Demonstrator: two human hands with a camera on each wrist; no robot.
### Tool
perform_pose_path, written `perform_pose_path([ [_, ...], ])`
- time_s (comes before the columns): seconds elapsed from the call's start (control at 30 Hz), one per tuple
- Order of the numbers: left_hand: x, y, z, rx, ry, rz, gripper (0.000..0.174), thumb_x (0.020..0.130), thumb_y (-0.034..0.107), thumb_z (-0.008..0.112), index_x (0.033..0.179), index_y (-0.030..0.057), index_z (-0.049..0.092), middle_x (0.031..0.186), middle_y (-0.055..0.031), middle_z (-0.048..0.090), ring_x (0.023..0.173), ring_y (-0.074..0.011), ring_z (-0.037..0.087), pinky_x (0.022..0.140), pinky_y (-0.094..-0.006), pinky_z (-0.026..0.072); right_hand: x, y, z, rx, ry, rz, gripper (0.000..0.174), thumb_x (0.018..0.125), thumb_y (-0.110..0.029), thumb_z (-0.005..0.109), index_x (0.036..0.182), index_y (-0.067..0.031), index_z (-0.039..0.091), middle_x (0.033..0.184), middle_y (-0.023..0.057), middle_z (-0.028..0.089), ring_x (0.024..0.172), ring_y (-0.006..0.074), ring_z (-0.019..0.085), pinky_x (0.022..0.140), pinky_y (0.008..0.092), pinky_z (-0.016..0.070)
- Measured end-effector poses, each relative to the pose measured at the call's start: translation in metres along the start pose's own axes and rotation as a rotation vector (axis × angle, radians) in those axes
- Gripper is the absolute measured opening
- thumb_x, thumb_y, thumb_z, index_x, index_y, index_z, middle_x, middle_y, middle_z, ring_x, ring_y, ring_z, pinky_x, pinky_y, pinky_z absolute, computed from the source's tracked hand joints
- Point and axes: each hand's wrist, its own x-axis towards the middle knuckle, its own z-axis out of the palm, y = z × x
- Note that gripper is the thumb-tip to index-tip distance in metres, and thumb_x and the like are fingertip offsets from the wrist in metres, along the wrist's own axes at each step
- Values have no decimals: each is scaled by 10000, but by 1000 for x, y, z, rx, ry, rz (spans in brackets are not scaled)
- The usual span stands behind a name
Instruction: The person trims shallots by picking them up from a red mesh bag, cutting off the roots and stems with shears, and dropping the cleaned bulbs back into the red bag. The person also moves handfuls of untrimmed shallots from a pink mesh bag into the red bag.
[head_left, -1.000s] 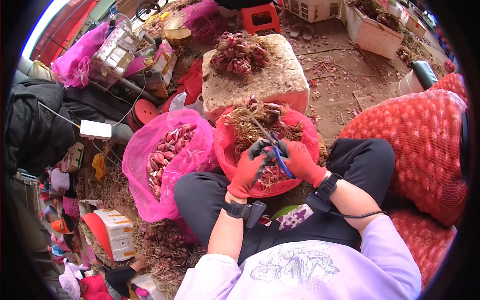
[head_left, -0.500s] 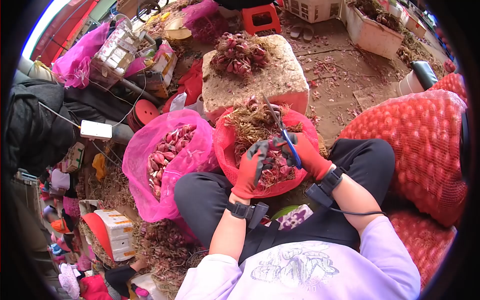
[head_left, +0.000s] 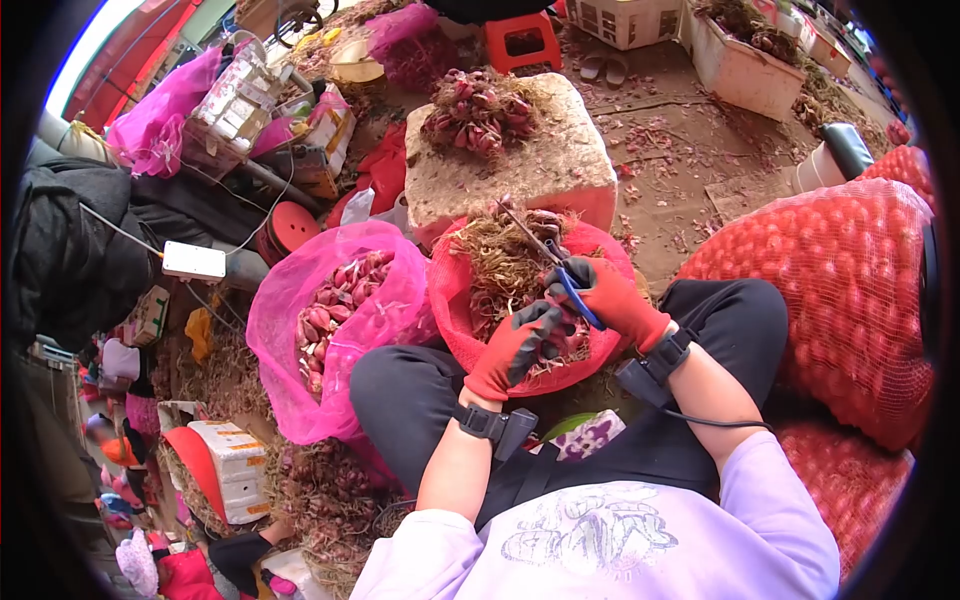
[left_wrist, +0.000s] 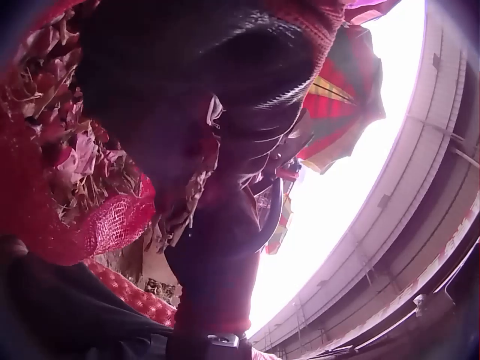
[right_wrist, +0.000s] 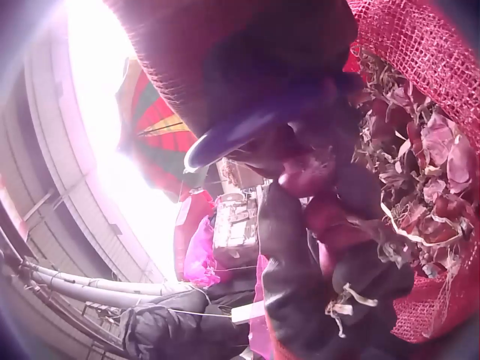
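Observation:
Both hands wear red gloves with dark palms and work over a red mesh bag (head_left: 446,312) between the person's legs. The right hand (head_left: 615,300) grips scissors (head_left: 577,300) by their blue handles, with the blades pointing up and left over dry roots and stalks (head_left: 490,262) in the bag. Close beside it, the left hand (head_left: 515,347) has its fingers curled around a shallot (right_wrist: 307,174), seen in the right wrist view with pale root ends (right_wrist: 349,304) sticking out between the gloved fingers. Loose shallot skins (right_wrist: 431,176) fill the bag below.
A pink mesh bag (head_left: 268,345) with trimmed shallots (head_left: 335,300) stands to the left. A foam block (head_left: 560,160) ahead bears a bunch of shallots (head_left: 480,115). Large full red net sacks (head_left: 820,285) lie on the right. Crates (head_left: 745,65) stand farther back.
The scissors swung upright half a second ago, then tilted back to the left. The left hand has shifted down and right, slightly apart from the scissors.

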Motion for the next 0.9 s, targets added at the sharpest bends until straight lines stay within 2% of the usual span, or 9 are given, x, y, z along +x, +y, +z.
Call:
perform_pose_path([
  [0.13,0,-2,4,-43,84,24,265,959,304,513,1061,73,591,914,25,607,786,-72,583,656,-215,439,-1,3,5,-42,77,-25,263,851,-121,655,1050,40,595,875,40,643,733,86,589,671,252,481],
  [0.23,2,-3,1,-22,115,49,292,969,320,491,1100,74,578,1005,13,592,869,-97,587,706,-232,450,-4,0,11,-417,169,-96,227,856,-115,648,1023,33,606,884,27,652,771,73,580,696,252,471],
  [0.33,8,-13,-12,-93,97,133,327,963,341,498,1153,84,566,1086,4,586,930,-107,584,725,-232,452,-4,5,11,-338,319,-215,277,804,-220,714,940,-4,608,739,52,635,668,99,551,647,297,452],
  [0.5,6,-4,-3,-123,147,112,362,954,357,514,1197,92,550,1143,2,581,955,-112,586,696,-223,468,-6,2,10,-324,201,8,325,782,-322,724,875,-18,659,703,89,643,631,167,598,633,330,461],
  [0.6,10,-13,-2,-100,157,119,369,956,361,509,1200,88,546,1145,5,581,966,-107,584,676,-222,482,-11,-14,18,-617,187,-146,319,804,-334,688,868,-23,661,693,135,632,610,229,605,611,350,459],
  [0.63,9,-12,-1,-94,163,115,371,956,362,507,1201,86,546,1141,5,582,969,-103,583,672,-222,487,-8,-6,17,-739,208,-151,263,789,-243,706,804,7,624,656,119,565,606,124,513,594,320,431],
  [0.73,7,-9,5,-149,155,123,355,962,316,506,1221,74,528,1132,0,584,972,-98,580,709,-226,498,-7,-4,19,-555,224,-134,301,777,-284,717,761,-3,612,648,129,568,577,182,532,578,342,431],
  [0.83,8,-9,1,-101,104,123,339,963,227,505,1259,62,492,1132,-8,580,983,-103,578,773,-231,503,-7,2,15,-863,363,-213,367,796,-383,686,767,-23,619,675,151,601,616,283,599,590,385,445],
  [0.9,10,-14,-6,-29,79,171,346,961,182,499,1282,57,470,1137,-11,574,995,-108,577,805,-231,497,-4,-3,10,-846,440,-158,382,788,-400,696,784,-25,625,683,146,609,617,282,600,589,382,445],
])
